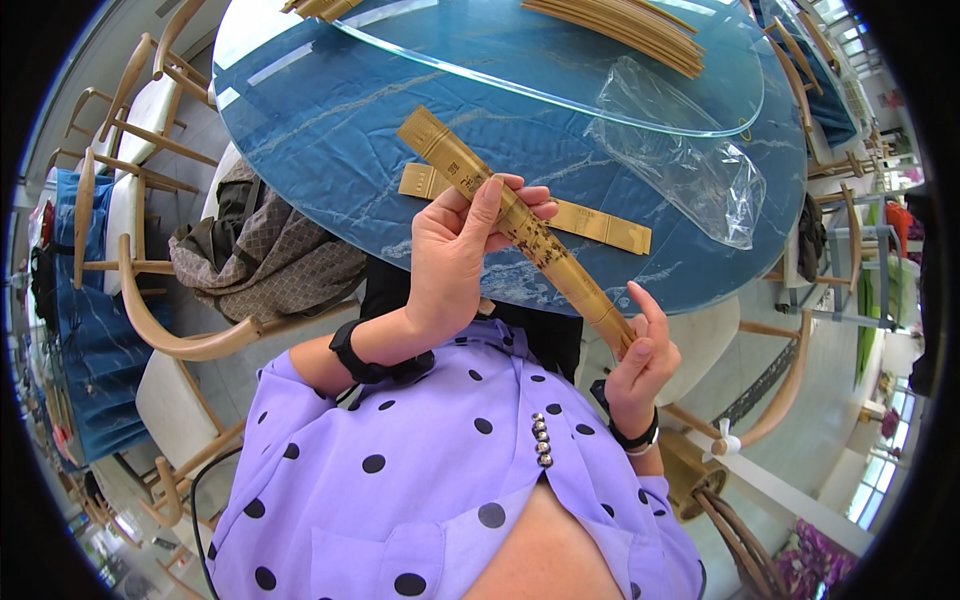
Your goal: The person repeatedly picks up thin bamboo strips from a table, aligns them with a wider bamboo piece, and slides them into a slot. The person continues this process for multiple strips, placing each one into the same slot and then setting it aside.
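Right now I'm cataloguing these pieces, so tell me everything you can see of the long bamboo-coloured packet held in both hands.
The packet is long, flat and narrow, tan like bamboo, with dark markings along its middle and a darker band near its upper end. It looks like stiff paper or thin bamboo; which one cannot be told. It slants from upper left to lower right above the blue table. The left hand grips its middle, and the right hand pinches its lower end.

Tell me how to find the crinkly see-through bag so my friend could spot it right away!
Start at the big round blue table with a glass turntable on top. Look to its right side, where the clear plastic bag lies half under the glass edge. Everything else nearby is a flat, golden-brown strip; only the bag is transparent, crumpled and shiny.
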A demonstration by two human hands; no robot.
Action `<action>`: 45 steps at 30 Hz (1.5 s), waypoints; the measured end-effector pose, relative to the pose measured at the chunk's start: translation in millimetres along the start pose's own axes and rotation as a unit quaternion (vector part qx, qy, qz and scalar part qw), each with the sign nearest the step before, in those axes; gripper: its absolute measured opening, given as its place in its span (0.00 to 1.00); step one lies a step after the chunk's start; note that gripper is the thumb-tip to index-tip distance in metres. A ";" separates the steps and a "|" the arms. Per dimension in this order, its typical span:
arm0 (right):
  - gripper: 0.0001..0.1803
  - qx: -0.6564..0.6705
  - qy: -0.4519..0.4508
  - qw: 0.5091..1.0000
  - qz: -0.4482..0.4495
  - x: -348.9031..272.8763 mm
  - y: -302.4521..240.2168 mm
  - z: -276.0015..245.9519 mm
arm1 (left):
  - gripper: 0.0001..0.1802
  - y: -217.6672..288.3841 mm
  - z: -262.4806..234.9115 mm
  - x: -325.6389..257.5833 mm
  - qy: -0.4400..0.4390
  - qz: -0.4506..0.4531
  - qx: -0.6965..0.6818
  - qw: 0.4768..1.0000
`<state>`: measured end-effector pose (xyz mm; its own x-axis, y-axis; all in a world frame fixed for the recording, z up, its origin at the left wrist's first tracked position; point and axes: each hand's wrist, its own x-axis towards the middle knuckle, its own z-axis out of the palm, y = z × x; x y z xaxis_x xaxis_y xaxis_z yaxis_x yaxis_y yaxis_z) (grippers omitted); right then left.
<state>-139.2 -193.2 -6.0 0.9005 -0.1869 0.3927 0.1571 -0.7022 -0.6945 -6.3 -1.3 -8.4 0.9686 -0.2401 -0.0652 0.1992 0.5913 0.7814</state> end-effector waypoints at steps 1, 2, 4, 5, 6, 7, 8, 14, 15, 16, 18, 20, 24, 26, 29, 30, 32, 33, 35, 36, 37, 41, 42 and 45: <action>0.28 0.000 0.003 1.000 -0.005 0.8 -0.8 1.1 | 0.19 -0.5 0.8 -0.7 -0.001 -0.002 -0.001 1.000; 0.28 0.000 0.005 1.000 -0.009 1.8 -1.5 2.5 | 0.19 -1.0 1.4 -1.2 -0.002 -0.004 -0.001 1.000; 0.28 0.000 0.005 1.000 -0.009 2.6 -2.1 2.7 | 0.20 0.2 2.3 -1.2 -0.002 -0.014 -0.002 1.000; 0.28 -0.001 0.002 1.000 -0.005 2.9 -2.2 2.2 | 0.20 3.0 3.3 -0.7 -0.001 -0.021 -0.001 1.000; 0.28 -0.002 -0.001 1.000 -0.001 3.1 -2.3 1.6 | 0.21 5.0 3.5 0.1 -0.001 -0.028 -0.001 1.000; 0.28 -0.004 -0.001 1.000 -0.003 2.9 -2.0 1.4 | 0.21 5.9 1.5 1.8 -0.002 -0.022 -0.016 1.000; 0.28 -0.006 -0.001 1.000 -0.005 2.3 -1.5 1.3 | 0.21 6.6 -1.6 4.0 -0.003 -0.016 -0.031 0.999; 0.28 -0.011 0.000 1.000 -0.003 1.1 -1.1 1.1 | 0.22 3.4 -3.4 3.3 -0.005 0.000 0.006 1.000; 0.28 -0.010 0.001 1.000 -0.005 1.1 -1.2 1.0 | 0.22 3.5 -3.0 2.6 -0.006 0.003 0.011 1.000; 0.28 -0.011 0.002 1.000 -0.007 1.1 -1.2 0.7 | 0.22 3.2 -2.9 1.9 -0.005 0.002 0.011 1.000; 0.28 -0.013 0.002 1.000 -0.011 1.2 -1.1 0.1 | 0.22 1.3 -3.2 1.2 -0.003 -0.001 0.010 1.000; 0.29 -0.004 0.008 1.000 -0.011 1.4 -1.6 1.9 | 0.22 -0.3 -2.6 0.3 -0.005 -0.006 0.007 1.000; 0.30 0.023 0.010 1.000 -0.009 4.0 -5.4 5.9 | 0.21 -0.1 -2.9 0.9 0.003 -0.009 0.012 1.000; 0.29 0.039 0.005 0.999 -0.011 5.9 -9.9 8.1 | 0.21 2.2 -5.2 3.3 0.004 -0.008 0.019 1.000; 0.26 0.046 0.018 0.998 -0.048 10.6 -1.8 7.2 | 0.21 11.3 -12.5 12.8 0.020 0.017 0.023 0.999; 0.25 0.042 0.025 0.997 -0.063 10.9 2.2 5.2 | 0.21 13.7 -16.4 16.7 0.027 0.025 0.021 0.999; 0.16 0.027 0.013 0.999 -0.015 10.2 -1.6 0.3 | 0.21 19.6 -23.6 23.1 0.050 0.055 0.032 0.997; 0.15 0.028 -0.004 0.999 0.014 9.0 -1.4 -1.5 | 0.21 21.4 -25.1 23.2 0.048 0.062 0.032 0.996; 0.16 0.028 -0.018 0.998 0.051 6.1 -0.1 -2.1 | 0.21 21.5 -26.0 21.1 0.044 0.076 0.032 0.996; 0.17 0.057 -0.013 0.996 0.070 5.4 1.1 -1.8 | 0.21 20.8 -26.2 21.6 0.045 0.075 0.029 0.996; 0.17 0.085 -0.009 0.992 0.089 4.4 2.8 -1.9 | 0.21 19.7 -26.0 21.9 0.047 0.074 0.026 0.996; 0.17 0.179 0.022 0.976 0.118 1.4 10.5 -3.6 | 0.21 19.0 -26.0 23.7 0.046 0.079 -0.006 0.996; 0.17 0.199 0.024 0.973 0.114 2.4 11.6 -0.3 | 0.21 22.4 -31.4 24.3 0.051 0.089 -0.009 0.995; 0.17 0.208 0.052 0.970 0.116 -1.6 8.7 -1.9 | 0.20 21.8 -24.8 23.0 0.044 0.084 0.017 0.995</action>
<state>-140.1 -200.4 -11.5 0.8887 -0.3903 0.2406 0.1251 -0.2985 -0.9462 24.1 25.1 -8.3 0.9974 -0.0697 0.0156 0.0286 0.5901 0.8068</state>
